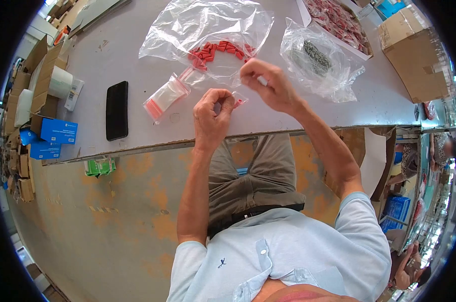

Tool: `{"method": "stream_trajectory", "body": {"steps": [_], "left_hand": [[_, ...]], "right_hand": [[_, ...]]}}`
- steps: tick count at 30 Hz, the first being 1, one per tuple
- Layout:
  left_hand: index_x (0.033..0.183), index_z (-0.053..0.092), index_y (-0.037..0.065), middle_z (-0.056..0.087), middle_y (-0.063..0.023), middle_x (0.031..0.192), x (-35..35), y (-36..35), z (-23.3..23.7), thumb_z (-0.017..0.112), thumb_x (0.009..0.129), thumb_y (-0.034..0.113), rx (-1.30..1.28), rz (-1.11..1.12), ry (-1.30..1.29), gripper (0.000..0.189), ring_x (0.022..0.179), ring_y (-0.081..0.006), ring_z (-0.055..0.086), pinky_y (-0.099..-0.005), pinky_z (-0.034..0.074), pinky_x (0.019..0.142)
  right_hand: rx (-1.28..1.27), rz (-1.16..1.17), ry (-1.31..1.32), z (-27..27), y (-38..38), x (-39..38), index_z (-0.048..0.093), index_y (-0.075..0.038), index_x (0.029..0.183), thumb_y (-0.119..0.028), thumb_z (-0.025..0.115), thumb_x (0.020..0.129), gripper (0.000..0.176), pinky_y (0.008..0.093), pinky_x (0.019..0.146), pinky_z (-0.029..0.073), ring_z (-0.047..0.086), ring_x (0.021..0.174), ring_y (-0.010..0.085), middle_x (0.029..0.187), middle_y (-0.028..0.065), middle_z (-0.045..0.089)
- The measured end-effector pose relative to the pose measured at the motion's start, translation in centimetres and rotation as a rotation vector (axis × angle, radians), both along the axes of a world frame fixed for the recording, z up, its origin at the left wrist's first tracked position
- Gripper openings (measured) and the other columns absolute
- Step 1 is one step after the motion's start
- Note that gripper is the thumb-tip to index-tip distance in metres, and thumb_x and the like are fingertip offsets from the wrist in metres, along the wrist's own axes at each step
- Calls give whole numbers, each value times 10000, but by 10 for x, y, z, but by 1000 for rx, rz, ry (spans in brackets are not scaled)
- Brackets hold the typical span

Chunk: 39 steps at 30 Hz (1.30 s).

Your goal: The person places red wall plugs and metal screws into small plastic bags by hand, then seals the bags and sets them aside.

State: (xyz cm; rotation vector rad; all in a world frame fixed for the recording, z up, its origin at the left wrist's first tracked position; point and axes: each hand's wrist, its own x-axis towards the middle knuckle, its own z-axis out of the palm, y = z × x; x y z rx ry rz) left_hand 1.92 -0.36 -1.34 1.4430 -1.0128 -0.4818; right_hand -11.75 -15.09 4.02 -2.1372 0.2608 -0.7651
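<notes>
My left hand [214, 117] is at the table's front edge, its thumb and fingers pinched on a small clear bag [241, 99] with red bits inside. To its right and a little higher, my right hand [270, 86] hovers with curled fingers, just below the red pieces [203, 54]; whether it holds anything is too blurred to tell. Those small red pieces lie on a large clear plastic sheet or bag [187, 25]. A stack of small clear bags with red edges [162, 100] rests left of my left hand.
A black phone [117, 110] lies at the left, near blue boxes [59, 131] and an open carton [43, 83]. At the right are a clear bag of dark green items [316, 58], a white-edged box of red packets [338, 25] and a cardboard box [414, 55].
</notes>
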Motion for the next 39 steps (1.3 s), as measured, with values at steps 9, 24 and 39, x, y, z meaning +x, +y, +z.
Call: {"method": "stream_trajectory", "body": {"steps": [9, 24, 39], "left_hand": [[935, 711, -20, 714, -80, 774, -7, 0, 11, 730, 931, 96, -2, 117, 99, 117, 709, -120, 640, -276, 520, 682], [970, 701, -1, 684, -105, 854, -11, 3, 14, 723, 903, 2, -101, 99, -150, 71, 761, -235, 674, -352, 526, 679], [984, 729, 23, 691, -88, 878, -16, 3, 5, 759, 875, 25, -161, 169, -462, 114, 791, -243, 650, -364, 526, 714]], "right_hand": [[-270, -54, 135, 13, 24, -7, 691, -43, 992, -129, 833, 851, 217, 313, 718, 553, 660, 821, 177, 944, 72, 675], [364, -154, 215, -17, 23, -8, 731, -6, 981, -201, 698, 979, 198, 269, 632, 482, 577, 736, 78, 801, 25, 656], [360, -18, 375, -11, 8, -6, 735, 14, 953, -248, 694, 984, 267, 242, 626, 463, 569, 736, 55, 777, 6, 662]]}}
